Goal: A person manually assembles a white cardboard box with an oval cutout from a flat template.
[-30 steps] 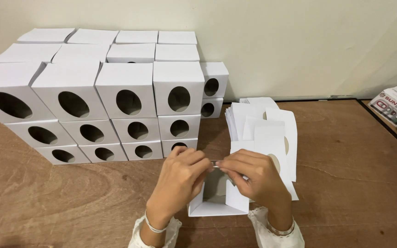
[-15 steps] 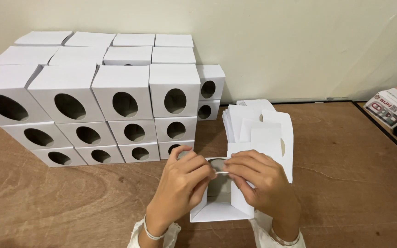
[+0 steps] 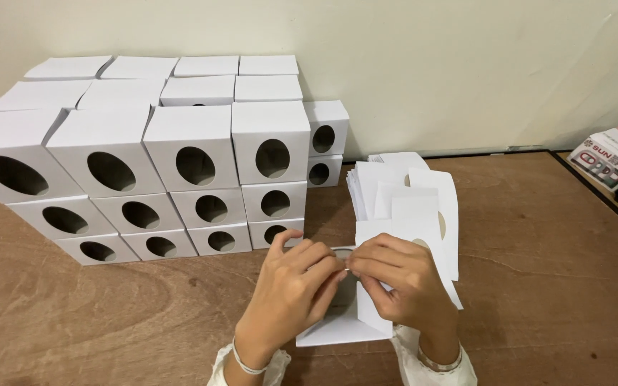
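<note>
Left hand and right hand pinch a half-folded white box beside stacked boxes.

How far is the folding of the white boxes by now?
Done: many folded white boxes with oval holes stand stacked against the wall. In hand: the left hand and right hand pinch one half-formed box between them. Left: a pile of flat blanks lies beside the hands, unfolded.

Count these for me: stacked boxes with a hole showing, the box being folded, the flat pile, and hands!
Stacked boxes with a hole showing: 14
Half-folded box: 1
Flat pile: 1
Hands: 2 (left hand, right hand)
Total: 18
</note>
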